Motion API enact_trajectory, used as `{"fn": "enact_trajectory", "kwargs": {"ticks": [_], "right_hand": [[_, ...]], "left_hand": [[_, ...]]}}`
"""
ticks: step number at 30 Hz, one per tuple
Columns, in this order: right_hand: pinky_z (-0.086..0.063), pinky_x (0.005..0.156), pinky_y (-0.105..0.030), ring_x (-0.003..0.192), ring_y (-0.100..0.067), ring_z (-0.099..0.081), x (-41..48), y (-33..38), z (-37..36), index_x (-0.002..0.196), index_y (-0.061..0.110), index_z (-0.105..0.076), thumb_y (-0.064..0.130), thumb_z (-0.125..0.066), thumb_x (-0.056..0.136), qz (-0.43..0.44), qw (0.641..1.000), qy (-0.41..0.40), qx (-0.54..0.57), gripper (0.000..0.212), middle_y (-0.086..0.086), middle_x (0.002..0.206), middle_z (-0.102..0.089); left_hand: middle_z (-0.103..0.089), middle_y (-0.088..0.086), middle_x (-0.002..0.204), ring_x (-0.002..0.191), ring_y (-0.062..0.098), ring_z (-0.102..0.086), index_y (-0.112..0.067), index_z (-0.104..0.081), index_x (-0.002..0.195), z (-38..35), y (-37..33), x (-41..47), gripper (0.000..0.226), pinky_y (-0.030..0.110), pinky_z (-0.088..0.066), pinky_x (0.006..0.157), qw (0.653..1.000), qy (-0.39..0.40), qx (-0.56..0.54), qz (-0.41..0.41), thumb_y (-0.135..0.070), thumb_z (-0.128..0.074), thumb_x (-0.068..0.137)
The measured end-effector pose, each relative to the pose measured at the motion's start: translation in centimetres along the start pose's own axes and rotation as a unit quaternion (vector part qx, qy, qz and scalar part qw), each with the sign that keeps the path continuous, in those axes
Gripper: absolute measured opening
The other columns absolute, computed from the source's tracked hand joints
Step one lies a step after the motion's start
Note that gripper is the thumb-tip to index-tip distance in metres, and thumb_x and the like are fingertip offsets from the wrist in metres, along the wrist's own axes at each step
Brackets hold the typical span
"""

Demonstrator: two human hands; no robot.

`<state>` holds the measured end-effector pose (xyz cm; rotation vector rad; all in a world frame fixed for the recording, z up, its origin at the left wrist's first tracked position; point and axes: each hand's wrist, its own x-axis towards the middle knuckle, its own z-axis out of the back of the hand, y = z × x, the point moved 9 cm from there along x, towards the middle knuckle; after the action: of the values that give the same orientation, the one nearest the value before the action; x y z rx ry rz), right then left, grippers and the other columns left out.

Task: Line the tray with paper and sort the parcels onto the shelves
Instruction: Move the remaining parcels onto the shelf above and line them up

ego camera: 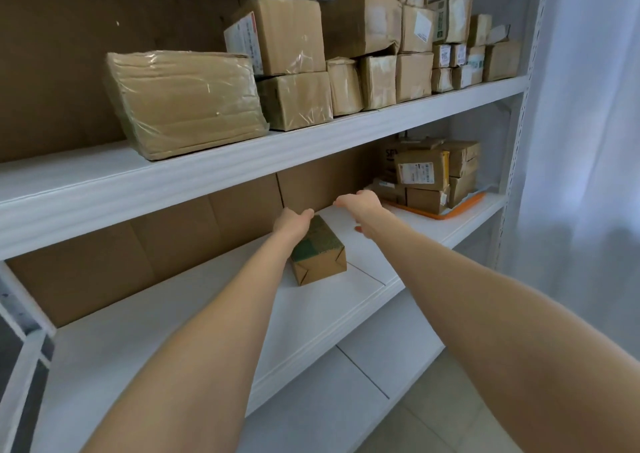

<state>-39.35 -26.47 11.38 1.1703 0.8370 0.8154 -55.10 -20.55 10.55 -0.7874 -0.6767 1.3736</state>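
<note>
A small brown parcel (320,257) with green print lies on the white middle shelf (214,317). My left hand (294,222) rests against its far left top edge, fingers bent over it. My right hand (363,212) hovers to the right of the parcel, fingers loose and holding nothing. Further right on the same shelf an orange tray (453,210) carries several stacked parcels (426,175). Whether paper lines the tray is hidden.
The upper shelf (242,162) holds a large plastic-wrapped parcel (183,103) and several cardboard boxes (363,51). Brown cardboard backs the shelves. A lower shelf (329,393) and tiled floor sit below. A white curtain (588,141) hangs on the right.
</note>
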Motion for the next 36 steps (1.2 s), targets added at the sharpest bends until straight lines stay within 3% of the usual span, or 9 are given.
{"fn": "enact_trajectory", "kwargs": {"ticks": [7,13,19,22,27,29,33,36], "right_hand": [[-0.042,0.080,-0.032,0.098,-0.023,-0.043,7.5,-5.6,-3.3,0.122,0.008,-0.048,0.021,-0.063,0.093,-0.068,0.994,0.051,-0.072,0.035,-0.007,0.109,-0.043],[-0.036,0.082,-0.033,0.106,-0.023,-0.045,12.9,-9.7,-6.3,0.135,0.007,-0.043,0.031,-0.064,0.093,-0.100,0.985,0.083,-0.115,0.052,-0.009,0.125,-0.050],[-0.040,0.090,-0.030,0.112,-0.023,-0.053,16.1,-11.2,-10.2,0.127,0.012,-0.053,0.029,-0.060,0.095,-0.073,0.966,0.169,-0.180,0.037,-0.009,0.123,-0.058],[-0.039,0.083,-0.031,0.099,-0.020,-0.050,17.5,-11.7,-10.0,0.116,0.011,-0.053,0.031,-0.059,0.096,-0.091,0.970,0.139,-0.176,0.030,-0.006,0.107,-0.056],[-0.045,0.092,-0.033,0.114,-0.025,-0.054,18.6,-13.5,-10.6,0.117,0.010,-0.053,0.032,-0.058,0.096,-0.112,0.965,0.146,-0.184,0.031,-0.009,0.123,-0.059],[-0.049,0.095,-0.037,0.113,-0.027,-0.058,18.7,-14.1,-10.4,0.119,0.008,-0.052,0.036,-0.058,0.095,-0.128,0.963,0.143,-0.190,0.037,-0.011,0.122,-0.061],[-0.056,0.084,-0.038,0.093,-0.026,-0.066,18.2,-15.3,-9.9,0.119,0.008,-0.056,0.053,-0.059,0.090,-0.179,0.953,0.161,-0.186,0.054,-0.009,0.100,-0.066],[-0.058,0.077,-0.037,0.094,-0.027,-0.067,17.0,-16.4,-9.5,0.122,0.011,-0.051,0.069,-0.061,0.079,-0.219,0.936,0.194,-0.195,0.072,-0.013,0.113,-0.063]], "left_hand": [[-0.043,0.016,0.142,0.127,0.031,-0.045,-0.003,-0.036,0.142,-3.5,6.1,7.6,0.057,0.038,-0.039,0.106,0.998,0.018,-0.005,0.053,-0.032,-0.053,0.095],[-0.039,0.013,0.145,0.130,0.030,-0.041,-0.004,-0.029,0.143,-5.7,11.3,12.2,0.067,0.035,-0.037,0.099,0.986,0.040,-0.054,0.153,-0.039,-0.056,0.092],[-0.046,0.011,0.140,0.125,0.029,-0.045,-0.011,-0.035,0.140,-7.1,14.4,15.3,0.063,0.036,-0.039,0.093,0.971,0.056,-0.098,0.209,-0.041,-0.059,0.090],[-0.052,0.012,0.132,0.118,0.030,-0.050,-0.013,-0.040,0.137,-7.4,15.3,16.5,0.056,0.040,-0.044,0.098,0.963,0.070,-0.128,0.225,-0.041,-0.057,0.091],[-0.064,0.016,0.105,0.093,0.033,-0.064,-0.014,-0.051,0.116,-8.7,16.7,17.2,0.035,0.047,-0.053,0.081,0.937,0.113,-0.185,0.275,-0.034,-0.060,0.090],[-0.065,0.016,0.098,0.086,0.032,-0.064,-0.015,-0.051,0.110,-9.0,17.1,17.0,0.028,0.046,-0.053,0.073,0.930,0.130,-0.183,0.291,-0.033,-0.060,0.090],[-0.066,0.017,0.105,0.092,0.034,-0.064,-0.015,-0.053,0.116,-8.9,17.4,16.7,0.035,0.050,-0.052,0.079,0.922,0.158,-0.190,0.299,-0.032,-0.063,0.087],[-0.067,0.017,0.107,0.091,0.032,-0.066,-0.014,-0.057,0.119,-8.9,17.4,16.7,0.041,0.049,-0.054,0.074,0.921,0.169,-0.199,0.289,-0.031,-0.067,0.084]]}}
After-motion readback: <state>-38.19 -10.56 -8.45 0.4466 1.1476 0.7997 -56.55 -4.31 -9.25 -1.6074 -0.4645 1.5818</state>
